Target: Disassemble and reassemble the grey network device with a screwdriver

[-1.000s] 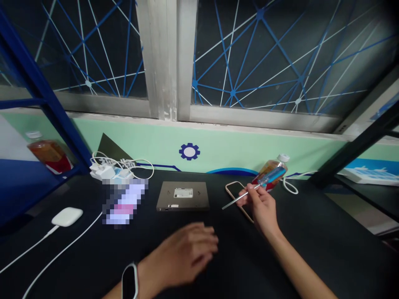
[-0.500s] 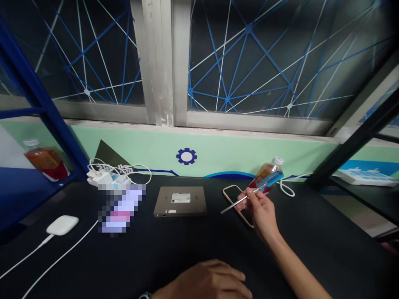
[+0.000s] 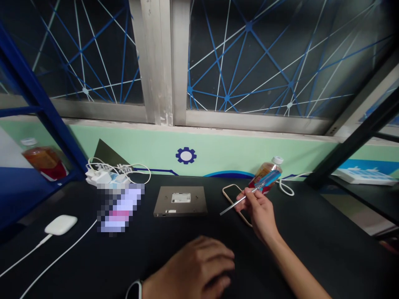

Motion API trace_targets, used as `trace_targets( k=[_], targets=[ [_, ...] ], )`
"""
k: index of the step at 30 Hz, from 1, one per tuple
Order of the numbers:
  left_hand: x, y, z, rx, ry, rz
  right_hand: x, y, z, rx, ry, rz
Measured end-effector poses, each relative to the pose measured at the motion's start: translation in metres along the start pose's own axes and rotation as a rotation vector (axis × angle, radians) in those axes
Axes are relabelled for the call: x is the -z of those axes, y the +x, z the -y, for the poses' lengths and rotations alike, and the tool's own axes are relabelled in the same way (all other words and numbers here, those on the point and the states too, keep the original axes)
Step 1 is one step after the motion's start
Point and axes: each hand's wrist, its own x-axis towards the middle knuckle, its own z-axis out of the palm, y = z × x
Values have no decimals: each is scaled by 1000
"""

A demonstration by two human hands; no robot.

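Open desk (image 3: 156, 241) between flat device (image 3: 181, 202) and left hand (image 3: 196, 268)

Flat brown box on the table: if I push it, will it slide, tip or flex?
The flat brown box looks stiff, judging by its straight edges and flat top. Lying low and wide on the black tabletop, it would probably slide rather than tip or roll. Its smooth-looking casing may be a little slippery under the fingers.
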Motion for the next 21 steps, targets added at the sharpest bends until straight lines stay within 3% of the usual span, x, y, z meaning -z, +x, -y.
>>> trace_targets(
  k=[3, 5, 9, 12, 15, 18, 21],
  targets=[
    [16, 1, 22, 271, 218, -158, -2, -1, 1, -1, 0, 6],
    [18, 2, 32, 339, 305, -145, -4, -2, 2, -11, -7, 11],
    [9, 4, 15, 75, 92, 74, -4, -1, 3, -28, 7, -15],
    [18, 4, 12, 65, 42, 13, -3, -1, 4, -31, 26, -25],
    [43, 1, 50, 222, 209, -84, -4, -2, 4, -46, 44, -9],
    [65, -1, 104, 321, 353, 24, -6, -4, 1, -75, 51, 10],
    [72, 0, 133, 323, 391, 107, -7, -4, -2, -93, 50, 12]
  ],
)
